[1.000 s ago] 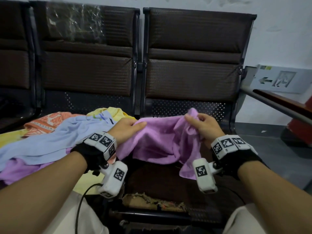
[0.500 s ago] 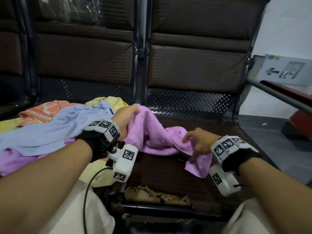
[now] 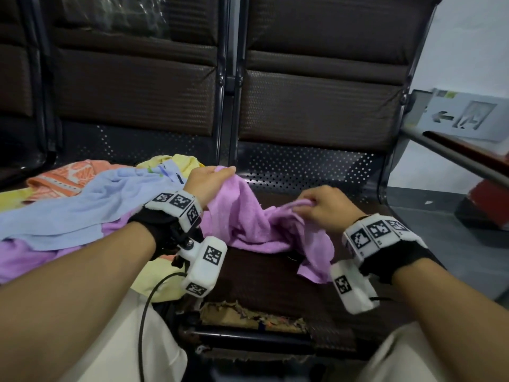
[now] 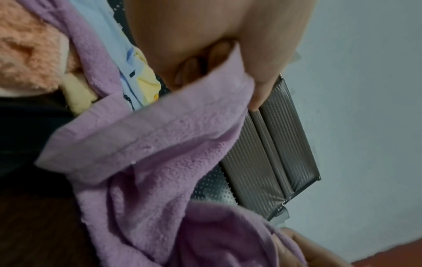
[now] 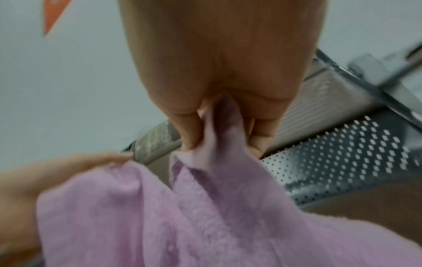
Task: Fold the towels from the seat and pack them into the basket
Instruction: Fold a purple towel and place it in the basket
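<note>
Towels lie heaped on the left seat, but the one in hand is the purple towel, now bunched low over the right seat. A second ago it was held up as a wider sheet between the two hands; half a second ago the right hand had dropped to its lower edge. Now the right hand has come back up with a gathered fold pinched between thumb and curled fingers — the right wrist view shows the cloth squeezed into a narrow ridge there. The left hand keeps its grip on a hemmed edge, thumb on top and fingers curled beneath, and sits much where it did before.

The change reads as a re-grip: the person seems to be hunting for an edge or corner, so the fold proper has probably not begun. Much of the cloth sags crumpled between the hands, one end drooping toward the seat's front.

Beside it, the blue towel, orange towel and yellow towel wait unfolded. No basket is in view.
</note>
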Demonstrator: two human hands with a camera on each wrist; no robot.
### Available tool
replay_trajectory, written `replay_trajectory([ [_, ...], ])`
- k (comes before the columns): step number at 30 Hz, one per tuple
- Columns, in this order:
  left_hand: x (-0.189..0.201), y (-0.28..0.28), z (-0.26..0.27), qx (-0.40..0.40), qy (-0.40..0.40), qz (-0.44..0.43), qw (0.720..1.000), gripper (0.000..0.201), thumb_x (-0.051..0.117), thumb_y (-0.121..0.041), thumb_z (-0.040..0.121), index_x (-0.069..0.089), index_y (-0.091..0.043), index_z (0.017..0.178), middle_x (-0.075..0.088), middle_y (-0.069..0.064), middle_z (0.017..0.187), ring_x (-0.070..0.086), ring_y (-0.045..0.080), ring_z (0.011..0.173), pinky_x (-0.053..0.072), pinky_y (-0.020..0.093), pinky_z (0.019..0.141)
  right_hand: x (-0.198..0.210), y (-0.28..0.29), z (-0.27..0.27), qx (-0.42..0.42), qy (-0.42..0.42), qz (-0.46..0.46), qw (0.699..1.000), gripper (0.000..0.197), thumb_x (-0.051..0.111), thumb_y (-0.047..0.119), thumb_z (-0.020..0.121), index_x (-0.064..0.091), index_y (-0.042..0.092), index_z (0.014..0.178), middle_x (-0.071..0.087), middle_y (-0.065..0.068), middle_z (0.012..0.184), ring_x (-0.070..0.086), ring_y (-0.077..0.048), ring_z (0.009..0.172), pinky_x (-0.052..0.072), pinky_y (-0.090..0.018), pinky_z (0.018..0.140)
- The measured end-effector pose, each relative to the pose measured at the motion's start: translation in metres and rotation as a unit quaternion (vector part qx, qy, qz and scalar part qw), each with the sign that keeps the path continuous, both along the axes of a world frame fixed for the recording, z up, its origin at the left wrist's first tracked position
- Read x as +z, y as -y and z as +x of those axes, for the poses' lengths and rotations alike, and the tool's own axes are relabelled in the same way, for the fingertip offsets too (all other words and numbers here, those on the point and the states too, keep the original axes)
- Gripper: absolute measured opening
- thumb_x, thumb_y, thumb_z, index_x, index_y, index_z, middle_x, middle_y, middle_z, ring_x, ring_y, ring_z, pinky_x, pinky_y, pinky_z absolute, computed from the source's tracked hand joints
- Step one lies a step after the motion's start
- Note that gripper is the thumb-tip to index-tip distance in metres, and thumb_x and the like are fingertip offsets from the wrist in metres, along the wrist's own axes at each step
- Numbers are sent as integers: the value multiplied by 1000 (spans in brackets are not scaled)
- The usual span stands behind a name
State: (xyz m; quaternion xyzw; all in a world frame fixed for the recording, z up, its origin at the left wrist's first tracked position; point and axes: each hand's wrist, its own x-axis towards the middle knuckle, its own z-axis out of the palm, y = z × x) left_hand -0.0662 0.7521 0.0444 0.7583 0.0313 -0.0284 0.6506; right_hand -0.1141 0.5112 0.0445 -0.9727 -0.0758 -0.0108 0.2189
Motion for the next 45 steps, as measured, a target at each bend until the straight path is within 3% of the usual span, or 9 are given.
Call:
replay_trajectory([
  [5,6,2,-8,-17,-106,-161,981,15,54,-15,79,58,-10,93,51,5,85,50,18,74,45,26,61,5,-8,-5,-92,-33,305,947,22,58,8,89,65,15,109,63,-1,86,57,-11,70,48,-26,65],
  [9,10,1,-14,-107,-75,-209,969,29,48,11,81,60,-5,101,57,3,72,55,10,58,45,24,57,16,-14,-9,-40,-100,527,843,39,43,-5,89,70,18,103,64,2,61,56,-5,48,45,-17,42],
  [14,7,3,-13,-59,-44,-231,970,29,63,6,82,63,-2,109,70,7,84,66,14,78,54,22,79,10,-18,-19,41,-136,140,980,28,53,0,84,69,18,98,65,14,71,57,1,59,45,-17,56],
  [18,1,1,-11,-59,-48,-219,973,21,67,-5,82,67,-8,102,73,4,82,68,13,76,57,24,70,7,-20,-19,106,-71,-94,987,15,74,27,78,69,24,91,58,10,84,54,-10,84,40,-18,67],
  [22,-1,2,-13,-70,-47,-161,983,16,65,-11,86,67,-9,102,70,5,82,66,14,72,54,28,62,14,-31,-16,141,40,-54,988,18,76,32,76,60,22,78,50,2,105,44,-10,98,38,-24,87],
  [25,-1,9,-15,-65,-38,-137,988,8,59,-7,90,64,-8,96,63,6,77,60,13,64,56,24,56,18,-38,-15,131,101,33,986,24,70,29,81,51,19,71,54,4,77,46,-9,67,41,-26,65],
  [32,-2,16,-18,-71,-72,-106,989,11,54,-5,93,54,-9,82,47,6,64,52,15,51,52,25,45,8,-38,-11,130,-17,-39,991,19,69,18,83,70,19,101,69,1,89,58,-11,80,44,-25,75],
  [38,-5,16,-24,-106,-49,-16,993,3,65,-12,87,62,-11,86,61,10,77,58,18,68,52,27,58,21,-48,-8,145,25,264,953,15,79,4,72,70,16,75,69,-1,73,62,-8,68,52,-23,68],
  [45,2,25,-31,-188,-80,-98,974,26,55,-12,93,62,3,114,68,15,93,69,18,76,59,27,70,7,-46,-3,38,49,216,974,26,82,15,69,58,24,66,60,5,65,52,-5,59,43,-19,58],
])
